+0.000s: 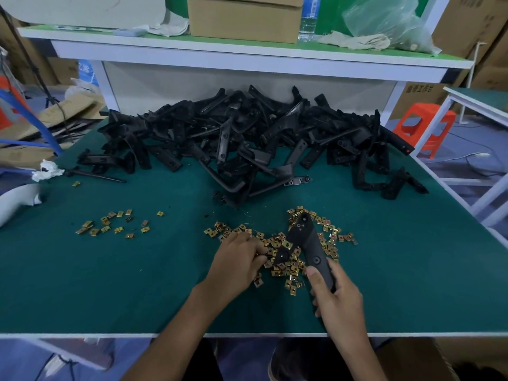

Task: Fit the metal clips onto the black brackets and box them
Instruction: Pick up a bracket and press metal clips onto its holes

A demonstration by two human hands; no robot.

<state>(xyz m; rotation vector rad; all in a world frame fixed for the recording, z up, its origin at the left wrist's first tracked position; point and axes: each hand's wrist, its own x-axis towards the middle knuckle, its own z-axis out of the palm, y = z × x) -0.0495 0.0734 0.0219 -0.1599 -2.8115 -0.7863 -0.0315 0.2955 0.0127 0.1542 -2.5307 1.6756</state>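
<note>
My right hand grips one black bracket by its near end, holding it tilted over a heap of small gold metal clips on the green table. One clip sits on the bracket's short arm. My left hand has its fingers curled down into the clips just left of the bracket and pinches at them. A second, smaller scatter of clips lies to the left. A big pile of black brackets fills the back of the table.
A white shelf over the table carries a cardboard box, a water bottle, rags and a plastic bag. An orange stool and another white bench stand to the right. Cardboard lies on the floor at left.
</note>
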